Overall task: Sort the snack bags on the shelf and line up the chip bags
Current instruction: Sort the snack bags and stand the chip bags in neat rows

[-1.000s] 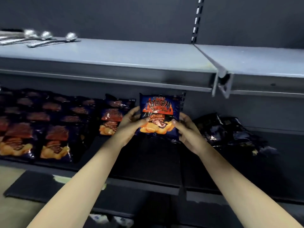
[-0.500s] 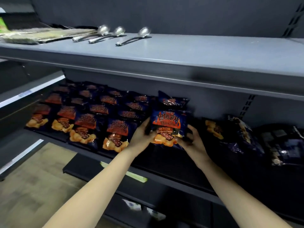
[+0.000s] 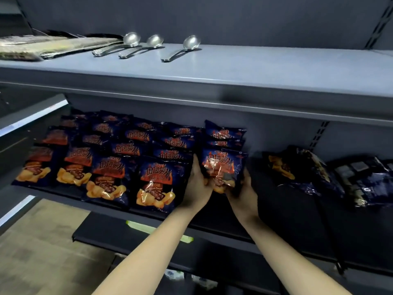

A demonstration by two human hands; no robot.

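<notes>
Shelving in dark metal fills the view: a black lower shelf carries the snack bags, and a grey upper shelf runs above the hands. Left of the grip, close up against the left hand, a block of lined-up chip bags lies face up in overlapping rows, dark blue with orange flames and pictured chips. Right of the grip, across a bare strip of shelf, a loose heap of dark bags lies crumpled and unsorted, with another dark pack beyond it.

Between the two hands sits one held chip bag of the same design, tilted back at the front of a short column, with two like bags just behind it. It looks light and puffed with air; the glossy film is probably slippery and crinkly, and the chips inside would crush easily. The side edges or sealed seams seem the safest places to hold, not the middle.

Left hand grasps the bag's lower left edge, thumb lying up along its side. Right hand grasps the lower right corner, fingers curled round it.

Above the grip and to its left, three metal ladles lie on the upper shelf beside flat wrapped packs
</notes>
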